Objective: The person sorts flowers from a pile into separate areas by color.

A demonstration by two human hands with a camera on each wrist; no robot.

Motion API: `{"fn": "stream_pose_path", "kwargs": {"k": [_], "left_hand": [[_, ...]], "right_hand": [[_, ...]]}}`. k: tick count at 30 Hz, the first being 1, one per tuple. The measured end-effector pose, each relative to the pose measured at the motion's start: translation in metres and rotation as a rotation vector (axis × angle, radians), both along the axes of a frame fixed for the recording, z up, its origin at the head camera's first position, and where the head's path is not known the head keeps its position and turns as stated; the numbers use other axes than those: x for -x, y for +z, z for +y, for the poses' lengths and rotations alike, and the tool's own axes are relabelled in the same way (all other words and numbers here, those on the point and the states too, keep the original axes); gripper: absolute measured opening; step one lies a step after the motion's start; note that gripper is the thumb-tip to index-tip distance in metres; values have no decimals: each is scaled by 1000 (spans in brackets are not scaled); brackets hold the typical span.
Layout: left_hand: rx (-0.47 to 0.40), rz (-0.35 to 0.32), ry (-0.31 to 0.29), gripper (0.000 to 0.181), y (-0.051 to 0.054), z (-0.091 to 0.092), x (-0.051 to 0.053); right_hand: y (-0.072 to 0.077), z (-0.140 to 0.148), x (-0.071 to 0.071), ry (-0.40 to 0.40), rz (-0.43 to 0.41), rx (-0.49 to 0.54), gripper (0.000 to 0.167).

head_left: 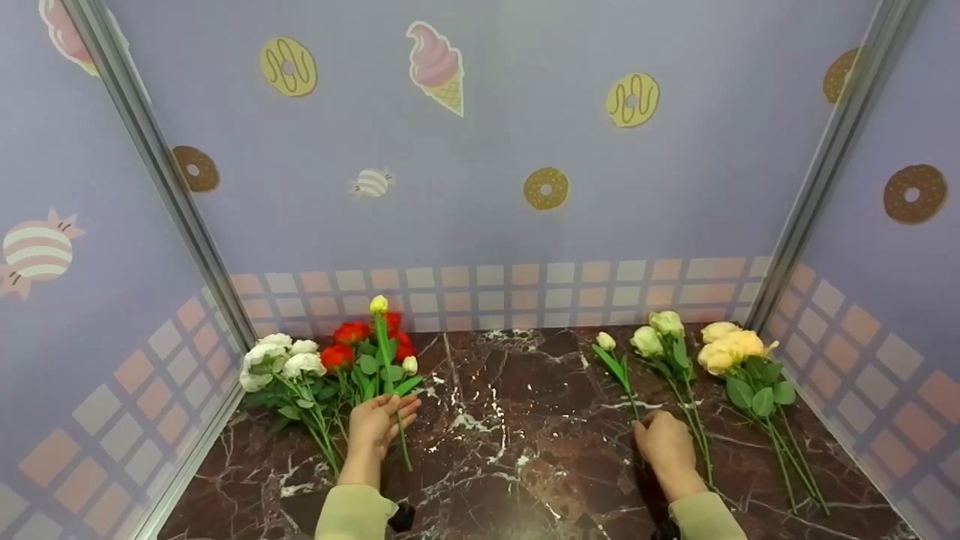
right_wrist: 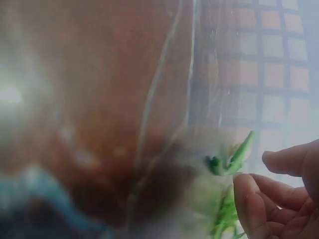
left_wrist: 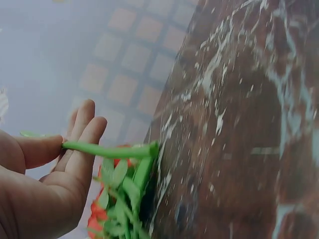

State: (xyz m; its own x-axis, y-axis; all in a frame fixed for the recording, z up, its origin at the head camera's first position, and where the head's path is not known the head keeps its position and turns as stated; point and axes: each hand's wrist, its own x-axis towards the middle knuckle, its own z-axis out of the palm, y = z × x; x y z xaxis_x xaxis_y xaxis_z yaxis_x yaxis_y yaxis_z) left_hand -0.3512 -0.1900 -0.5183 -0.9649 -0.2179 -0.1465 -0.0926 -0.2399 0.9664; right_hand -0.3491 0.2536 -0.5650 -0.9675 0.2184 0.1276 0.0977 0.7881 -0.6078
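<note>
Yellow tulip [head_left: 384, 341] first: pinching it by the stem in the left hand [head_left: 379, 421], right in front of the red flowers [head_left: 339, 355]. Got the right hand [head_left: 666, 444] kinda curled, thumb and forefinger apart, just at the stem of a white tulip [head_left: 616, 365] on the table [head_left: 517, 472], beside pale green roses [head_left: 666, 325].

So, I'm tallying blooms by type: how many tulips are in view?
3: a yellow tulip in the left hand, a white tulip by the red roses, and a second white tulip just beyond the right hand. More may hide among the roses.
</note>
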Motion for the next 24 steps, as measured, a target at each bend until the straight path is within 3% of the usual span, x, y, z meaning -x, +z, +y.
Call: {"fn": "stream_pose_path", "kwargs": {"k": [9,16,24], "left_hand": [[-50,58,-99,45,-1,32,-4],[-97,84,-161,40,-1,61,-12],[-170,103,-200,24,-9,97,-18]], "right_hand": [[12,-40,-12,55,114,47,21],[11,-77,-21,138,182,132,11],[12,-115,-38,362,85,510,17]]}}
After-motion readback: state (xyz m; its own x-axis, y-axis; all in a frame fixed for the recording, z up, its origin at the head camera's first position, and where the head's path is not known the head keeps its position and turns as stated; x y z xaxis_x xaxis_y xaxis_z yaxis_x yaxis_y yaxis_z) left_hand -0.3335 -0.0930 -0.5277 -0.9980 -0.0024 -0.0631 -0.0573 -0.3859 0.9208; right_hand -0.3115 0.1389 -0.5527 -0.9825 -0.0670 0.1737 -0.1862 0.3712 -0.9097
